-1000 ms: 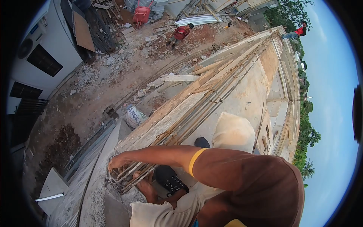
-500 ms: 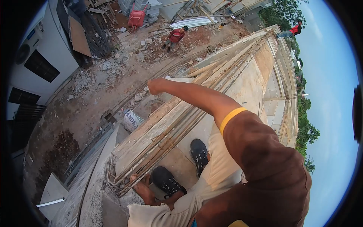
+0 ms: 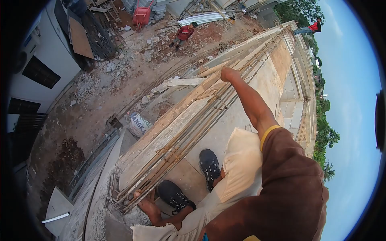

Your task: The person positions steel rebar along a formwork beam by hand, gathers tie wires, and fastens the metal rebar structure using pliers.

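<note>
Steel bars (image 3: 175, 154) spanned the concrete slab (image 3: 207, 135). At their near end the left hand (image 3: 148, 207) touched them, grip unclear; toward their far end the right hand (image 3: 230, 74) was clenched, contents hidden. Rubble-strewn ground (image 3: 100, 92) lay below them.

Your left hand (image 3: 148, 207) sits at the near end of the bar bundle (image 3: 195, 130), which runs from lower left to upper right of view; your right hand (image 3: 229, 75) is over its farther stretch. Your shoes (image 3: 175, 195) stand right of the bundle. To its left lies a sack (image 3: 139, 124), with a person (image 3: 183, 35) farther out and a wheelbarrow (image 3: 141, 17) left of that person.
</note>
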Tool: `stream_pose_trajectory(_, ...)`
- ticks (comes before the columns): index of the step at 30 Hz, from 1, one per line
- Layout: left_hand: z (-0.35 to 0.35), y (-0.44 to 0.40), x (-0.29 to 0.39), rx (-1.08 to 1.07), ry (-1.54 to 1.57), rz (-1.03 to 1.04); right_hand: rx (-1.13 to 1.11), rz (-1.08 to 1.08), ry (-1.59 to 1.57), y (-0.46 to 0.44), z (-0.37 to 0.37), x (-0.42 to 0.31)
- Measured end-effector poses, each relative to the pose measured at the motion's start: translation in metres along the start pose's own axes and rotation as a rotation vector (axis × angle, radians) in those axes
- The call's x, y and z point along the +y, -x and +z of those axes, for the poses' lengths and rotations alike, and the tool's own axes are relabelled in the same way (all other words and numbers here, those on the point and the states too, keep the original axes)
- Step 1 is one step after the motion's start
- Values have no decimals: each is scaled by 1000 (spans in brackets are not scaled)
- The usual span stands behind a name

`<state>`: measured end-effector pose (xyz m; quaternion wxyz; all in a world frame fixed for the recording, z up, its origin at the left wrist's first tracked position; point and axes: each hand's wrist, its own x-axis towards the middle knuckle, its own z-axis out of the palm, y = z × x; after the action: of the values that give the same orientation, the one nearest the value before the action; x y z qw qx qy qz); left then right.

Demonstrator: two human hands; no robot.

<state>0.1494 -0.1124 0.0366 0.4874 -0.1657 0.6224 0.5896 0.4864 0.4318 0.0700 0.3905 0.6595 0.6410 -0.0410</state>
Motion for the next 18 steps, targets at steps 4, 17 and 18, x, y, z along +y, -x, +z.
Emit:
stream_pose_trajectory(4,-1,-3,-4,-24,7,17,5,-4,-30,-16,4,0)
stream_pose_trajectory(17,-4,-3,-5,-37,-4,23,135,-22,-172,17,11,-43)
stream_pose_trajectory(18,-2,-4,-5,-37,-4,23,111,-95,-191,33,6,-58)
